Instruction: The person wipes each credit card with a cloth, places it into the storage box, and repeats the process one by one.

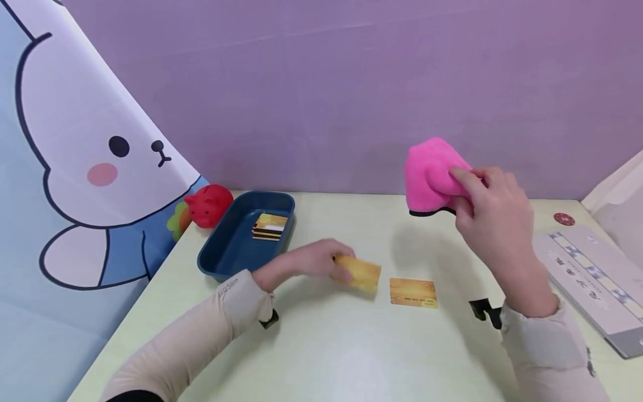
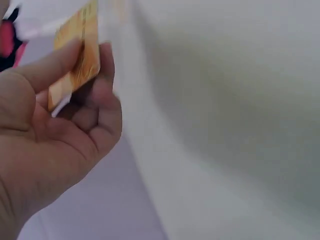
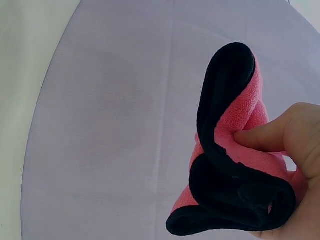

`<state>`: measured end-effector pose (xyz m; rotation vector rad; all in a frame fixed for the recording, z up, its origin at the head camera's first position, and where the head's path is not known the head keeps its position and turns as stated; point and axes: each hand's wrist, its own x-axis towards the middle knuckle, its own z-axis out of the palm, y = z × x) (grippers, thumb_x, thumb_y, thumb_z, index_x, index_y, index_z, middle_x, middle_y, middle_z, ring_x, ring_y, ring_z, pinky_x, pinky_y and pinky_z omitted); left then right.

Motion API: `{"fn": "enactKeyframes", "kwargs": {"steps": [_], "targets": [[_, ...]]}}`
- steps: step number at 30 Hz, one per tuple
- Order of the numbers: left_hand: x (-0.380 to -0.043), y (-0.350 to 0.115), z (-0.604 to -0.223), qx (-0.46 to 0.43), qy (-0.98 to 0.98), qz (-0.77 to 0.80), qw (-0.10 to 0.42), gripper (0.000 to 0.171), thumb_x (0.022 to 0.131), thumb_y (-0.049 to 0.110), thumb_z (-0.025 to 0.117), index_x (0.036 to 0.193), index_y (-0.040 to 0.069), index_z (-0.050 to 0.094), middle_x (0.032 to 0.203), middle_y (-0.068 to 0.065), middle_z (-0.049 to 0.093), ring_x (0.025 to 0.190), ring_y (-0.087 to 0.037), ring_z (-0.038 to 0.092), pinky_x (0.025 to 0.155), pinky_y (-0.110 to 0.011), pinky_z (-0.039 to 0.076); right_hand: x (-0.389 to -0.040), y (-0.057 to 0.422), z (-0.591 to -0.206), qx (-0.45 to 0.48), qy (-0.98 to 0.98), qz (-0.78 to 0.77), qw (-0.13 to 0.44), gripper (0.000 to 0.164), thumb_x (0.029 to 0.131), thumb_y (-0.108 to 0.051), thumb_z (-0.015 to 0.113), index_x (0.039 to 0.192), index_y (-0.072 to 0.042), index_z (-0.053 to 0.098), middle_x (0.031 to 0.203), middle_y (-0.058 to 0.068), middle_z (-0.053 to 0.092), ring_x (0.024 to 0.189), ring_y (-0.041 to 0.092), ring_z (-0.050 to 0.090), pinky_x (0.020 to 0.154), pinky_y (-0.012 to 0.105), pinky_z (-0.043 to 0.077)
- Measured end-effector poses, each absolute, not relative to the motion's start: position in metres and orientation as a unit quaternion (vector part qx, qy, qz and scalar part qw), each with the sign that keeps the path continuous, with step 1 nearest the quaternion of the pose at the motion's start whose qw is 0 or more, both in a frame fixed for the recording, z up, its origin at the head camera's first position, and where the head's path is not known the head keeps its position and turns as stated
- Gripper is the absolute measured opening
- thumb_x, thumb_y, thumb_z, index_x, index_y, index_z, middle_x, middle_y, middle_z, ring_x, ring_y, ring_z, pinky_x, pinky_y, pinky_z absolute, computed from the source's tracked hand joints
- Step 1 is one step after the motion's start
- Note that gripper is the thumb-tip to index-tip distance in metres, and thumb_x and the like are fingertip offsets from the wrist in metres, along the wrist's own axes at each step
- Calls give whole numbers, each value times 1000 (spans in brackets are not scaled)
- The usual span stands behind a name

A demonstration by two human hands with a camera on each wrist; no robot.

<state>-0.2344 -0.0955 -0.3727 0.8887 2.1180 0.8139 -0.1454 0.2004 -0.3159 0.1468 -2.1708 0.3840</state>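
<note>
My left hand point(image 1: 318, 258) pinches a gold bank card point(image 1: 365, 274) between thumb and fingers, just above the table. In the left wrist view the card point(image 2: 89, 52) stands tilted past the thumb. A second gold card point(image 1: 414, 292) lies flat on the table, a little right of that hand. Raised above the table on the right, my right hand point(image 1: 502, 218) grips a folded pink cloth point(image 1: 427, 173). Its black edging point(image 3: 210, 107) shows in loops in the right wrist view. Several gold cards point(image 1: 269, 225) lie stacked inside a dark blue tray point(image 1: 228, 243), beyond the left forearm.
A red piggy bank point(image 1: 211, 205) stands against the tray's far left side. On the right lie a pale flat box point(image 1: 577, 268) with handwriting and a red round chip point(image 1: 564, 219). A purple backdrop point(image 1: 341, 95) rises behind the table's far edge.
</note>
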Motion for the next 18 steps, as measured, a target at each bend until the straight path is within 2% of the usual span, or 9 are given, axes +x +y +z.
{"fn": "enactKeyframes", "kwargs": {"steps": [3,5,8,10,12,14,18], "targets": [[-248,-92,-360,301,803,388,339,25,97,5,62,121,11,65,109,-9,66,91,-19,64,84,-43,54,-145,201,-315,53,-880,159,445,34,88,-3,58,121,-3,70,107,28,62,93,47,55,71,61,43],[-255,-86,-354,272,801,430,317,35,97,2,60,131,13,59,115,-11,63,92,-21,67,83,-44,54,-143,203,-314,45,-882,160,442,35,89,-3,58,122,-3,69,108,28,62,94,47,55,72,61,43],[-261,-73,-349,236,800,494,244,44,96,4,65,137,16,55,115,-13,63,87,-20,66,71,-34,52,-142,205,-313,33,-881,163,442,36,89,-4,58,124,-4,69,108,28,62,94,47,54,73,61,43],[-263,-64,-348,214,789,540,197,44,94,8,69,136,16,56,114,-14,68,83,-17,65,62,-26,43,-141,206,-313,30,-879,164,447,36,90,-4,57,124,-4,69,108,28,62,94,47,54,72,61,43],[-265,-57,-349,199,774,578,164,45,94,10,69,136,18,56,111,-15,72,81,-16,63,58,-24,38,-141,207,-312,29,-875,167,453,36,90,-5,57,123,-4,70,107,28,62,93,47,54,73,61,42],[-266,-51,-350,189,754,610,156,46,96,10,67,140,20,56,111,-15,74,82,-16,63,59,-24,38,-142,207,-311,31,-872,171,457,35,90,-5,56,122,-4,70,107,28,63,92,47,54,74,60,42],[-268,-44,-351,180,731,638,160,47,101,14,60,144,31,53,112,-12,75,89,-19,63,69,-26,43,-142,207,-309,29,-871,176,458,35,90,-5,56,123,-4,70,107,29,63,91,47,54,74,58,40]]}}
